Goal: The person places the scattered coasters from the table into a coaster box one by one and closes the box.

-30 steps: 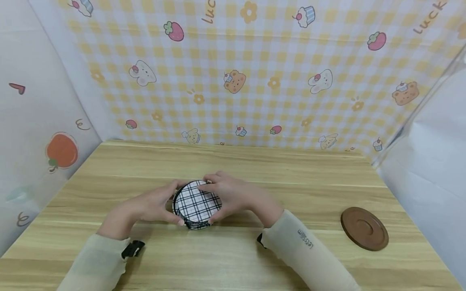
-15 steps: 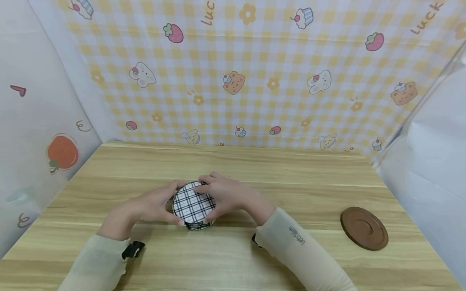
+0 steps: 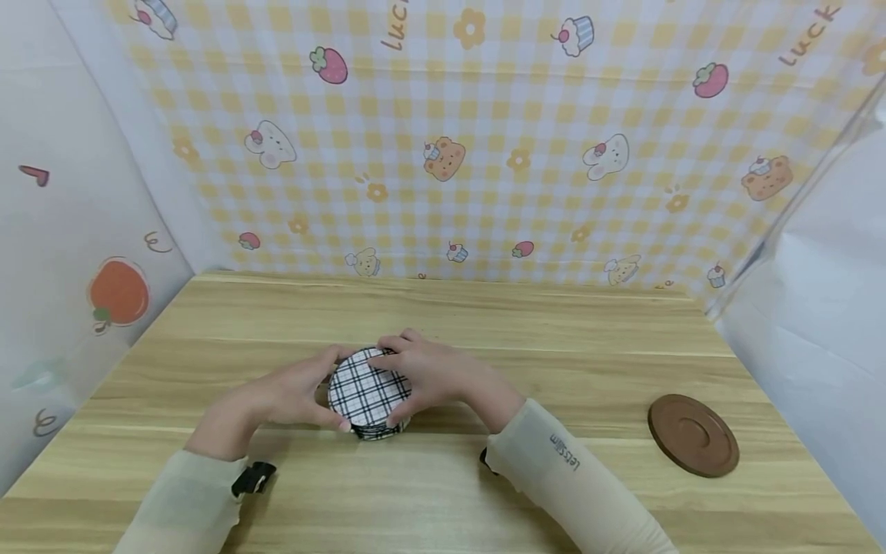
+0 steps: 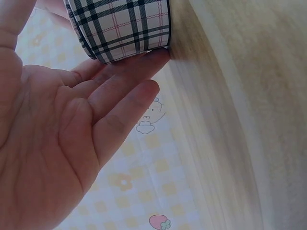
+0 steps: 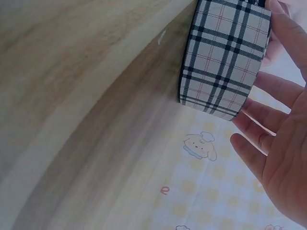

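A round case (image 3: 369, 387) covered in white and black plaid sits on the table in the middle of the head view. From its left side my left hand (image 3: 291, 391) holds it, thumb at the near edge and fingers round the far side. My right hand (image 3: 439, 377) grips the opposite side, with one finger lying over the top. The left wrist view shows the plaid side wall (image 4: 127, 28) against my fingertips and a dark rim along one edge. In the right wrist view, fingers curve behind the wall (image 5: 223, 57), which stands upright on the wood.
A brown round disc (image 3: 694, 435) with a ring in its middle lies at the right of the wooden table (image 3: 443, 492). Behind the table hangs a yellow checked cloth (image 3: 484, 208); pale sheets border the left and right sides.
My right hand has shifted slightly left, and the case's plaid top has moved left with it, its dark left edge now less visible. My left hand has stayed almost still.
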A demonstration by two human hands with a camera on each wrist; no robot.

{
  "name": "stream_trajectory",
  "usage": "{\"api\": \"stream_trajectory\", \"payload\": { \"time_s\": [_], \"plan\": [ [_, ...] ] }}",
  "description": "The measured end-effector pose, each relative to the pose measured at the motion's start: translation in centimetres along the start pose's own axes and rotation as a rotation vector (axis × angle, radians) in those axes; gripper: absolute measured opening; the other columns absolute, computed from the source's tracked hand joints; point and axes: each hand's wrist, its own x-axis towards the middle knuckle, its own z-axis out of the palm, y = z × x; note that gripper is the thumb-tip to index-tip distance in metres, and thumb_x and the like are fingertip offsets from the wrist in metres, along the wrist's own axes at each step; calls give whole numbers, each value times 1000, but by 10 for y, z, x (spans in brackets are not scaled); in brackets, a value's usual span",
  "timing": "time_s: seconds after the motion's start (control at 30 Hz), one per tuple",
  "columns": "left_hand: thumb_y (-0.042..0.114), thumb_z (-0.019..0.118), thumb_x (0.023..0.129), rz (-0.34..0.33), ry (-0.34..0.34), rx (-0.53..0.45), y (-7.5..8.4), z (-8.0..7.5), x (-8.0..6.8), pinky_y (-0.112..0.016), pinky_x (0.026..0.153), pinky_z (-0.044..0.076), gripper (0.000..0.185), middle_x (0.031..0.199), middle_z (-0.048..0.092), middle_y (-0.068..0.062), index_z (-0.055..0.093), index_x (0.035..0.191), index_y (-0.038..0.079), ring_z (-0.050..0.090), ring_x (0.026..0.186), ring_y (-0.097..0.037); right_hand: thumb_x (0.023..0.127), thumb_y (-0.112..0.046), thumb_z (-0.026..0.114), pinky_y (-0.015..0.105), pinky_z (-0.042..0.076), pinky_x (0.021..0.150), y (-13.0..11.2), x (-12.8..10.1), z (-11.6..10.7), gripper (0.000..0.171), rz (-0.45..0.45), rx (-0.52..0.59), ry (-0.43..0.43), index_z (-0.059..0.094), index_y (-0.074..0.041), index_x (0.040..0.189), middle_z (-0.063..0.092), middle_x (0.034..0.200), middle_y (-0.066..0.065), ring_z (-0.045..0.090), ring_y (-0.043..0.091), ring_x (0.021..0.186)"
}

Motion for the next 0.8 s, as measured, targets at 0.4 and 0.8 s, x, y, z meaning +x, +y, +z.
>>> {"api": "stream_trajectory", "payload": {
  "time_s": [0.4, 0.8],
  "plan": [
    [39, 86, 75, -23, -2, -45, 0, 0, -1, -59, 111, 38, 100, 146, 46, -20, 29, 147, -1, 47, 133, -38, 80, -48, 80, 37, 42, 113, 10, -11, 0, 79, 18, 57, 33, 51, -16, 146, 43, 153, 5, 39, 23, 138],
    [39, 87, 73, -24, 18, -49, -2, 1, -1, -62, 113, 34, 101, 145, 47, -23, 31, 147, -1, 46, 134, -43, 81, -44, 80, 51, 38, 115, 52, -71, 2, 81, 98, 124, 130, 48, -8, 147, 43, 153, 14, 41, 34, 141]
  ]
}}
